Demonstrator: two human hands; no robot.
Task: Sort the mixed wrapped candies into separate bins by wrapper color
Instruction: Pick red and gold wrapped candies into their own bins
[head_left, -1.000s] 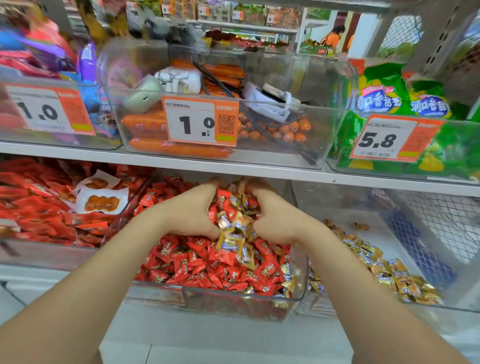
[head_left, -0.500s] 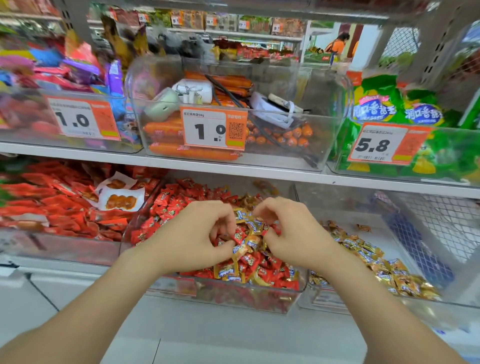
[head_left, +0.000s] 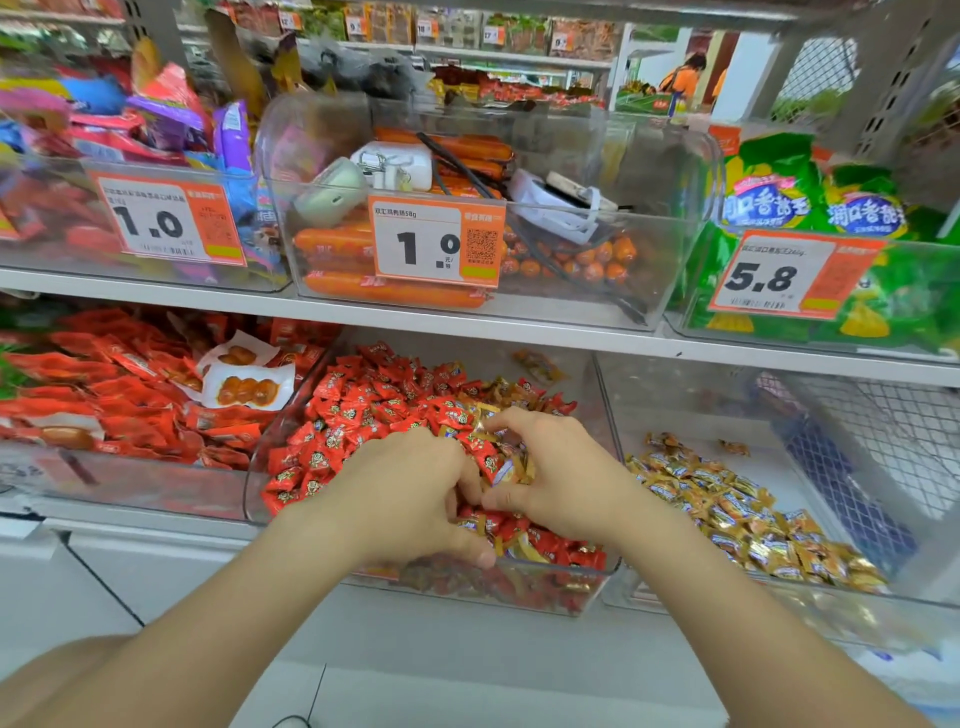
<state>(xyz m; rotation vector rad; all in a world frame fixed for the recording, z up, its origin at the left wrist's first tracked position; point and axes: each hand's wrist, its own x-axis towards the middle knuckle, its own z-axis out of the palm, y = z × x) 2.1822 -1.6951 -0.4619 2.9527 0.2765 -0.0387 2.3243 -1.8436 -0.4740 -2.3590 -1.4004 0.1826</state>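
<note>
Gold-wrapped candies (head_left: 519, 470) pinched by right hand (head_left: 558, 480); left hand (head_left: 410, 499) curled, hold hidden. Red candies (head_left: 363, 415) to be shed before transfer to gold bin (head_left: 691, 410).

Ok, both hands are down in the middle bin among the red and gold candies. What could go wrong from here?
The right hand pinches gold candies with red candies pressed against them, so a red one could ride along into the right bin. Candies lie heaped by the front rim of the middle bin under the left hand; pulling a handful out may spill some over it. Gold pieces farther back could get missed.
</note>
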